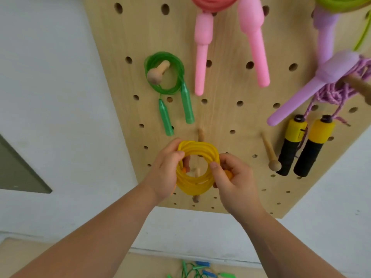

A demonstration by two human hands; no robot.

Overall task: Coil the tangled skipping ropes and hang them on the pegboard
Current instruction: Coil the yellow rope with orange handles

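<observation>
Head view: wooden pegboard on white wall, green rope among those hung; loose ropes below. Left hand and right hand raised, fingers curled, gripping opposite sides of yellow rope coil. Coil between hands, at lower board, peg showing through its centre.

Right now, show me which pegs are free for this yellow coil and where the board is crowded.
Free: the bare peg between the yellow coil and the black-and-yellow handles; another peg just above the coil. Crowded: upper right, around the purple handles.
</observation>
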